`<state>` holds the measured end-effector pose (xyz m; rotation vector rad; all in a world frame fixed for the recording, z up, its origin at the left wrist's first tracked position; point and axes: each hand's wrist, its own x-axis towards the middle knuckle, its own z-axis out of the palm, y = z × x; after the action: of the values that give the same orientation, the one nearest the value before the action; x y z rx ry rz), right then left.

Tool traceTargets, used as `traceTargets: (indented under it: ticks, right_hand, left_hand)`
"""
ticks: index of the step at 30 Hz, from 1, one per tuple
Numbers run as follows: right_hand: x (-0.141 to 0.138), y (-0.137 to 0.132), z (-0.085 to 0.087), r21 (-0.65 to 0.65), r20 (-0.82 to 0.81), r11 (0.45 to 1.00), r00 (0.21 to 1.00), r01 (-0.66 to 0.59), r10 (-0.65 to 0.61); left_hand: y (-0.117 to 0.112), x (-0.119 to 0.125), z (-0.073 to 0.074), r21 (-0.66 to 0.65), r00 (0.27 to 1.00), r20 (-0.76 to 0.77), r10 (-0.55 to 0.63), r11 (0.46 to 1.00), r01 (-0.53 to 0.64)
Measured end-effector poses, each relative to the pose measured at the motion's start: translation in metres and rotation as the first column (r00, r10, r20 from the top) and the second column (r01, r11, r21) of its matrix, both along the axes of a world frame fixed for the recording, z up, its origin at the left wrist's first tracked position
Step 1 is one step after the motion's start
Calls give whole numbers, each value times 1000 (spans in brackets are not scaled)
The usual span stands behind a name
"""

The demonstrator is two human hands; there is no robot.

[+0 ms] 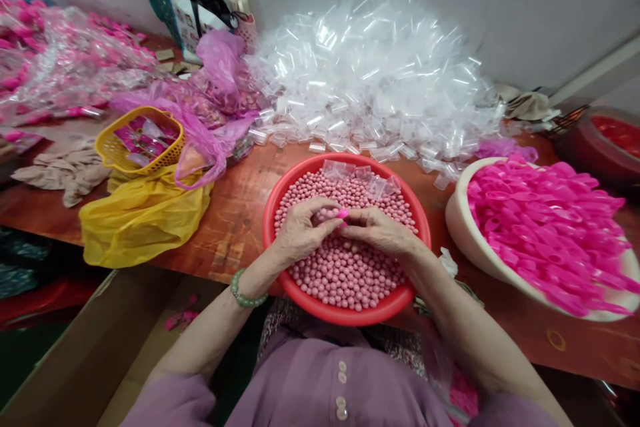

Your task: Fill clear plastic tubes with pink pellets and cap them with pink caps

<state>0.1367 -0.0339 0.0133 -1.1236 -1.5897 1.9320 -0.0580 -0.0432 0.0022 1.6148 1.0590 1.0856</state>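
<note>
A red bowl (pixel 280 203) full of small pink balls (pixel 345 273) stands at the table's near edge in front of me. Both my hands meet above it. My left hand (pixel 300 230) and my right hand (pixel 377 230) pinch together on a small bright pink piece (pixel 343 214), fingers closed. A few small clear bags (pixel 360 173) lie on the balls at the bowl's far side.
A white basin (pixel 463 227) of bright pink plastic parts sits right. A large heap of clear bags (pixel 375 73) lies behind. A yellow basket (pixel 107 147), yellow bag (pixel 143 220) and pink bags are left. A cardboard box (pixel 85 353) stands below.
</note>
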Motion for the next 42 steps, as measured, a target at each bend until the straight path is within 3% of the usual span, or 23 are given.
traceTargets:
  ticks: [6, 11, 15, 18, 21, 23, 25, 28, 30, 32, 34, 38, 42]
  right_hand:
    - [16, -7, 4, -24, -88, 994, 991, -104, 102]
    - [16, -8, -5, -180, -181, 984, 982, 16, -49]
    - [7, -7, -1, -87, -86, 996, 996, 30, -37]
    - [2, -8, 3, -39, -50, 993, 993, 108, -110]
    - [-2, -11, 4, -6, -33, 989, 988, 151, -151]
    - [-5, -15, 7, 105, 24, 984, 989, 142, -145]
    - [-9, -19, 11, 328, 149, 940, 977, 94, -150]
    - [-15, -28, 15, 629, 350, 774, 914, -69, -203]
    - [-18, -32, 14, 708, 407, 690, 885, -148, -228]
    - [-18, -35, 11, 758, 381, 637, 889, -141, -256]
    - [-16, -35, 9, 787, 298, 614, 904, -51, -307]
    - [-12, -27, 11, 716, 107, 668, 913, 203, -393]
    - [-19, -19, 14, 749, -17, 591, 900, 300, -435]
  left_hand:
    - [2, -4, 1, 181, 977, -102, -187, 962, 203]
    - [1, -4, -4, 228, 962, -143, -232, 938, 260]
    - [3, -6, -7, 203, 968, -73, -240, 947, 250]
    - [4, -8, -7, 159, 978, -10, -206, 966, 205]
    - [4, -9, -5, 15, 991, 10, -137, 991, 136]
    - [4, -9, -4, -108, 991, 47, -124, 986, 128]
    - [4, -8, -3, -189, 987, 103, -120, 972, 138]
    - [2, -7, -4, -244, 978, 183, -100, 959, 144]
    - [2, -6, -5, -289, 960, 268, -80, 944, 160]
    - [2, -5, -7, -331, 927, 372, -53, 925, 185]
    - [2, -5, -9, -358, 897, 443, -6, 916, 183]
    - [2, -4, -10, -379, 905, 425, 11, 910, 167]
    - [-2, -4, -7, -356, 908, 398, -129, 891, 283]
